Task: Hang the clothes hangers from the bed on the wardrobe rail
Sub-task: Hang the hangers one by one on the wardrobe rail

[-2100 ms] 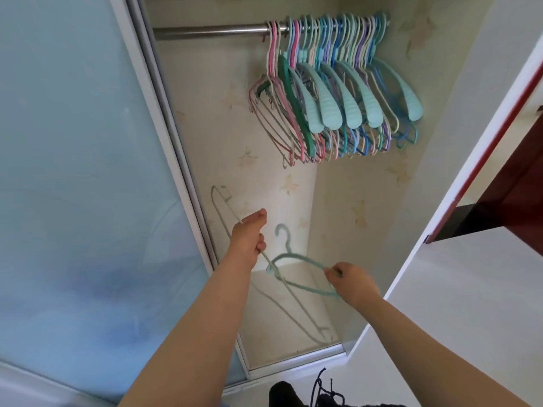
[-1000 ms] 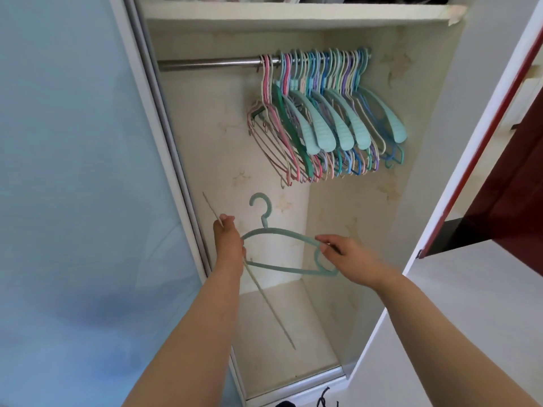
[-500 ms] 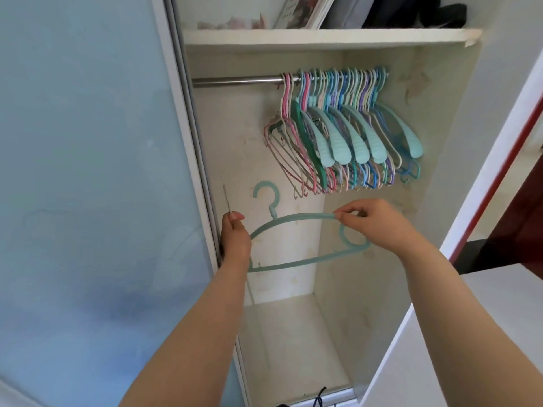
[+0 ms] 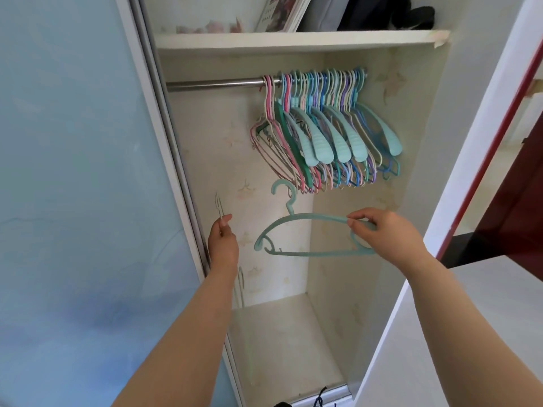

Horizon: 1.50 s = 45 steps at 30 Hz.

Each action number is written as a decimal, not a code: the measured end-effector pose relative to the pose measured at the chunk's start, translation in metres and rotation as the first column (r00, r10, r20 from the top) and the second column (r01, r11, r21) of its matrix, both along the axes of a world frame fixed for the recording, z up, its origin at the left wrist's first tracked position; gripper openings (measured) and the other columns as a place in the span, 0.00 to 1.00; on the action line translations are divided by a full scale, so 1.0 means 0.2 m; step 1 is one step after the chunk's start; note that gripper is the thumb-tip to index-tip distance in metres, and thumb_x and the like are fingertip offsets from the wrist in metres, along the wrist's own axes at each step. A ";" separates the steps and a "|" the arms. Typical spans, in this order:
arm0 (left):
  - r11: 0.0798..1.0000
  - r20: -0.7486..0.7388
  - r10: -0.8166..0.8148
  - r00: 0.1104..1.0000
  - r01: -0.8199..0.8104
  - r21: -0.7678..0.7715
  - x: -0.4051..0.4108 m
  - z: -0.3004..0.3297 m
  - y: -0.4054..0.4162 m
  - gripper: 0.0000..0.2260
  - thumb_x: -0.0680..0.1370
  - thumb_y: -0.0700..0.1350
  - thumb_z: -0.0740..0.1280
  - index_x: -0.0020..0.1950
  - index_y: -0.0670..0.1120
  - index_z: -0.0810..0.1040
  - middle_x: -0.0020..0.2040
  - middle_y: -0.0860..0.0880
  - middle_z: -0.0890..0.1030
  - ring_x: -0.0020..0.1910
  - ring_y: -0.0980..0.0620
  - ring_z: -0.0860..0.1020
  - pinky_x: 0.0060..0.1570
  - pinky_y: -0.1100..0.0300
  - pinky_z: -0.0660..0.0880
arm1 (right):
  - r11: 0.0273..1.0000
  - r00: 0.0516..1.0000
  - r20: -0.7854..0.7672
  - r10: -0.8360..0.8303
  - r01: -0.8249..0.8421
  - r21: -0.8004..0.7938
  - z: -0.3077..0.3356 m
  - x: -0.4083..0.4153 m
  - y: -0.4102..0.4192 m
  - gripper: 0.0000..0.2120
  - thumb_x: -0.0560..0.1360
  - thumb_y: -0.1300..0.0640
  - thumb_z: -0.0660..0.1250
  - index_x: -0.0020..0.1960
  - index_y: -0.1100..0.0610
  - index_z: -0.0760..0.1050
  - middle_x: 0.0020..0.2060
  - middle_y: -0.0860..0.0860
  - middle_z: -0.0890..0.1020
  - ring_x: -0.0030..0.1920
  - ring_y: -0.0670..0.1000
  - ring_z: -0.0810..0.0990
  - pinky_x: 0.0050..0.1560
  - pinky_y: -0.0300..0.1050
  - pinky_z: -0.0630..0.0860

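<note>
Now the wardrobe (image 4: 417, 118) fills the view more squarely than a second ago, its top shelf (image 4: 293, 39) showing above the rail (image 4: 217, 83) — the person has lifted their gaze and both arms toward it. A packed bunch of coloured hangers (image 4: 323, 136) already crowds the rail's right half, leaving its left stretch bare. The teal hanger (image 4: 308, 233) has risen from low in the wardrobe to just under that bunch, upright, hook up. The right hand (image 4: 385, 230) pinches its upper bar near the right shoulder, fingers (image 4: 357, 220) clenched on it. The left hand (image 4: 223, 242) grips a thin wire hanger (image 4: 219, 205), seen almost edge-on beside the sliding door (image 4: 88, 171); its lower part is hidden behind the arm. Judging by this climb, the teal one is about to go onto the rail, probably left of the bunch, with the wire one to follow.
</note>
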<state>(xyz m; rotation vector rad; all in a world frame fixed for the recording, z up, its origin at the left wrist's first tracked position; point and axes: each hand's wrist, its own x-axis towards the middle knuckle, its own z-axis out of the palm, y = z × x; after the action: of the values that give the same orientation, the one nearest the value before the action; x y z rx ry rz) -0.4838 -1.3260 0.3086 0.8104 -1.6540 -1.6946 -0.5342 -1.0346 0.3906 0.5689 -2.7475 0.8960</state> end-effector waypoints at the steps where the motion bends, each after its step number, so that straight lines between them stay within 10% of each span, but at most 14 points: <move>1: 1.000 -0.005 0.002 1.000 -0.003 -0.005 0.00 0.00 0.01 0.14 0.82 0.55 0.51 0.49 0.65 0.76 0.57 0.31 0.76 0.57 0.27 0.73 0.52 0.37 0.75 | 1.000 1.000 -0.030 0.001 0.000 0.019 -0.02 0.02 -0.02 0.09 0.77 0.42 0.61 0.54 0.40 0.77 0.37 0.44 0.79 0.39 0.50 0.77 0.36 0.43 0.72; 6: 1.000 -0.034 0.000 0.999 0.000 -0.001 -0.02 0.08 0.03 0.14 0.82 0.51 0.51 0.51 0.64 0.76 0.65 0.34 0.73 0.64 0.30 0.70 0.62 0.35 0.68 | 0.982 0.979 -0.097 0.180 -0.173 0.078 -0.08 0.13 -0.20 0.17 0.81 0.47 0.54 0.68 0.42 0.70 0.52 0.49 0.80 0.52 0.55 0.79 0.47 0.47 0.76; 11: 0.996 -0.140 0.061 0.988 -0.051 0.072 -0.03 0.27 0.04 0.13 0.81 0.43 0.51 0.59 0.47 0.73 0.38 0.48 0.71 0.32 0.52 0.68 0.31 0.61 0.64 | 0.951 0.950 -0.063 0.307 -0.309 -0.030 0.18 0.14 -0.41 0.20 0.83 0.52 0.52 0.74 0.43 0.61 0.49 0.54 0.77 0.46 0.56 0.76 0.47 0.50 0.75; 18: 0.996 -0.123 -0.061 0.990 0.053 -0.065 0.00 0.43 0.07 0.11 0.81 0.42 0.55 0.52 0.48 0.77 0.40 0.50 0.74 0.35 0.54 0.69 0.33 0.61 0.65 | 0.939 0.938 -0.105 0.329 -0.337 -0.070 0.54 -0.07 -0.70 0.25 0.82 0.61 0.50 0.78 0.56 0.52 0.40 0.60 0.74 0.32 0.53 0.68 0.35 0.48 0.68; 24: 0.966 -0.120 -0.167 0.978 0.139 -0.217 0.06 0.51 0.06 0.09 0.82 0.38 0.57 0.52 0.42 0.77 0.47 0.42 0.80 0.33 0.56 0.76 0.29 0.72 0.70 | 0.933 0.933 -0.023 0.359 -0.359 -0.026 0.66 -0.18 -0.87 0.20 0.82 0.60 0.51 0.73 0.62 0.59 0.53 0.63 0.77 0.47 0.61 0.78 0.47 0.58 0.80; 29: 0.946 -0.177 -0.127 0.976 0.065 -0.318 0.14 0.50 0.06 0.10 0.83 0.38 0.56 0.46 0.47 0.75 0.49 0.48 0.80 0.37 0.53 0.79 0.37 0.66 0.75 | 0.940 0.939 0.043 0.342 -0.341 -0.030 0.67 -0.27 -0.91 0.19 0.82 0.59 0.53 0.72 0.63 0.63 0.44 0.59 0.74 0.35 0.50 0.70 0.42 0.45 0.69; 40: 0.933 -0.269 -0.081 0.960 -0.022 -0.358 0.19 0.48 0.12 0.09 0.82 0.39 0.60 0.46 0.50 0.76 0.45 0.54 0.81 0.38 0.57 0.82 0.45 0.61 0.79 | 0.993 0.994 0.002 0.106 -0.106 -0.052 0.45 -0.30 -0.78 0.25 0.81 0.48 0.58 0.74 0.57 0.59 0.68 0.60 0.61 0.58 0.60 0.72 0.61 0.56 0.72; 43: 0.930 -0.246 -0.091 0.965 -0.006 -0.368 0.16 0.44 0.16 0.06 0.81 0.39 0.61 0.48 0.47 0.76 0.45 0.52 0.81 0.36 0.57 0.81 0.44 0.62 0.78 | 0.987 0.978 -0.183 0.101 -0.121 -0.101 0.45 -0.15 -0.75 0.27 0.80 0.39 0.50 0.70 0.57 0.64 0.64 0.58 0.70 0.61 0.59 0.72 0.56 0.55 0.72; 45: 0.922 -0.210 -0.094 0.973 0.006 -0.386 0.14 0.40 0.18 0.08 0.80 0.38 0.62 0.45 0.48 0.77 0.44 0.52 0.81 0.35 0.57 0.81 0.45 0.58 0.78 | 0.923 0.958 0.016 0.286 -0.271 -0.272 0.53 -0.04 -0.74 0.32 0.78 0.33 0.45 0.69 0.55 0.67 0.55 0.55 0.80 0.52 0.56 0.81 0.50 0.51 0.76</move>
<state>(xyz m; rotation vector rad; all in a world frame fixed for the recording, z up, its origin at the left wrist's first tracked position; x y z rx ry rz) -0.4558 -1.2891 0.3889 0.3742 -1.7771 -1.3691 -0.5422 -1.1822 0.4963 0.9085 -2.5672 1.3400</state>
